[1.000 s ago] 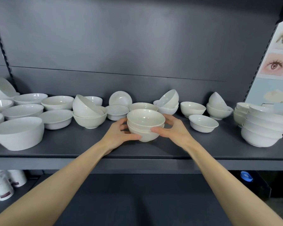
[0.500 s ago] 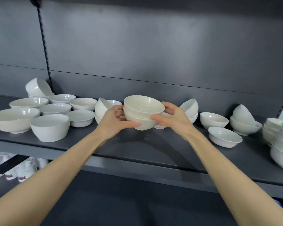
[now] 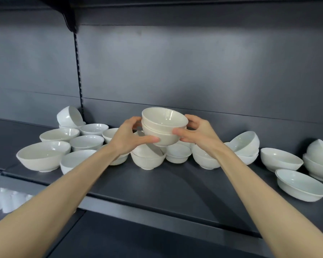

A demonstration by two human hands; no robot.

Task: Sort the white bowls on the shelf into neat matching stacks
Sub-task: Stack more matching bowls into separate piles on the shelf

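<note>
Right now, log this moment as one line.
held: two nested bowls | where: raised off shelf | left hand: grips bowls | right hand: grips bowls

Dark grey back panel (image 3: 194, 71), slotted black upright (image 3: 79, 71), black bracket (image 3: 69, 17) at its top, blurred white containers (image 3: 7, 202) lower left.

The two stacked cream round bowls (image 3: 164, 120) look like smooth glazed pottery, shiny, with soft light spots inside the top one. Left of this stack, the big white round bowl (image 3: 43, 157) is smooth and glossy too. Right of the stack, the low white ringed bowl (image 3: 302, 185) also shines. The dark grey shelf (image 3: 175, 183) under the stack looks like painted metal, smooth and matt. The dark grey back wall (image 3: 175, 62) behind the stack is matt as well.
</note>
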